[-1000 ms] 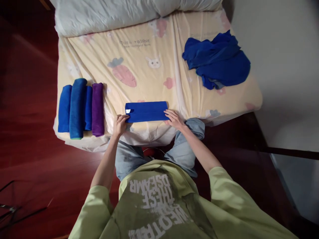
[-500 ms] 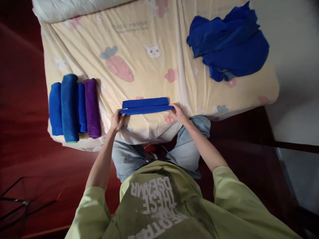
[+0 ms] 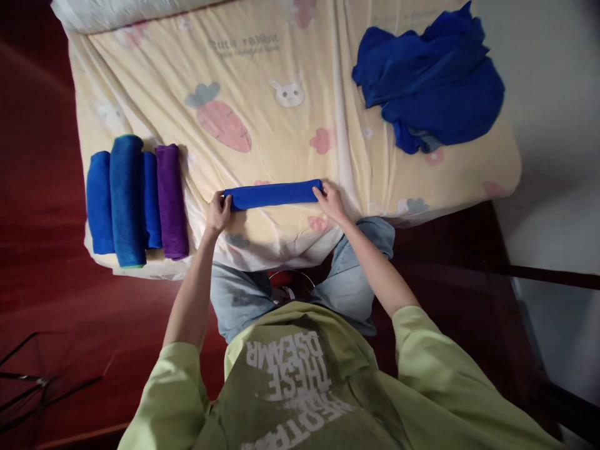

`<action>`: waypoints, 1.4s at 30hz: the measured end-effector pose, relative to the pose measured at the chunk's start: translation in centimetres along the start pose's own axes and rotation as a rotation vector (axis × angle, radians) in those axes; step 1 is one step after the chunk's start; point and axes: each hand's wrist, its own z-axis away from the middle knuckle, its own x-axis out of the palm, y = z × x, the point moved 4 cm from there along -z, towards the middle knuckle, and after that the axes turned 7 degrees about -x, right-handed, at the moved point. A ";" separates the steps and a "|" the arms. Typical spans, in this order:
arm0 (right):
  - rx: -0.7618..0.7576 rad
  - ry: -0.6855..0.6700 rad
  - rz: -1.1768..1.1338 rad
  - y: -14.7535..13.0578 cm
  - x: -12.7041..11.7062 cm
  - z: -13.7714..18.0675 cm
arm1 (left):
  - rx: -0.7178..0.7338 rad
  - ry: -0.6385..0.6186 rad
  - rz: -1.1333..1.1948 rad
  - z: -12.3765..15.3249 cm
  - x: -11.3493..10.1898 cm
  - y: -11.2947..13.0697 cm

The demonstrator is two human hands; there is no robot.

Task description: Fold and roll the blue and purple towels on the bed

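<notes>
A blue towel (image 3: 274,195), folded into a narrow flat strip, lies crosswise near the front edge of the bed. My left hand (image 3: 219,212) is closed on its left end, thumb and fingers pinching the cloth. At the opposite end my right hand (image 3: 329,201) grips the strip the same way. To the left, several rolled towels stand side by side: a blue roll (image 3: 100,203), a longer teal-blue roll (image 3: 127,203), another blue roll (image 3: 150,200) and a purple roll (image 3: 172,203). A crumpled heap of blue cloth (image 3: 431,81) rests at the far right.
The bed has a pale yellow sheet (image 3: 281,137) with carrot and rabbit prints. A white bundle (image 3: 122,12) lies along its back left edge. Thin black metal legs (image 3: 42,381) stand on the dark red floor at lower left. A pale wall (image 3: 553,125) is on the right.
The front layer of the blue towel has been folded back onto the strip behind it, making one band. Both hands moved slightly away from me with its ends.
</notes>
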 end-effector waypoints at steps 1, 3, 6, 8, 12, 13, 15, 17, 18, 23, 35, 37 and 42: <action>-0.001 0.008 0.006 -0.1 0.0 -0.1 | -0.016 0.001 -0.017 -0.3 0.0 0.1; 0.002 0.027 0.024 -0.1 0.0 -0.3 | -0.039 0.004 -0.049 -0.7 0.1 0.2; 0.025 0.052 0.056 0.1 -0.1 -0.4 | -0.053 0.015 -0.092 -1.1 0.2 0.5; 0.038 0.067 0.075 0.3 0.0 -0.3 | -0.057 0.031 -0.107 -1.2 0.4 0.5; 0.056 0.110 0.108 0.3 0.2 -0.1 | -0.063 0.064 -0.103 -1.4 0.8 0.4; 0.064 0.118 0.116 0.3 0.3 0.0 | -0.061 0.064 -0.098 -1.4 0.9 0.3; 0.085 0.129 0.144 0.0 0.5 0.2 | -0.048 0.056 -0.096 -1.4 1.2 0.2; 0.099 0.123 0.189 -0.4 0.7 0.4 | -0.023 0.077 -0.122 -1.2 1.3 0.1; 0.096 0.117 0.216 -0.6 0.6 0.5 | -0.001 0.113 -0.145 -0.9 1.2 0.2; -0.135 0.081 0.483 -2.6 0.3 1.4 | 0.364 0.108 -0.270 1.1 0.8 1.7; -0.577 -0.363 0.808 -4.2 -0.2 1.2 | 0.645 -0.136 -0.614 0.8 0.9 2.4; -0.606 -0.411 0.841 -4.4 -0.2 0.4 | 0.674 -0.153 -0.667 0.4 0.7 2.7; -0.645 -0.499 0.938 -5.1 0.7 -1.0 | 0.705 -0.157 -0.701 0.7 0.0 3.1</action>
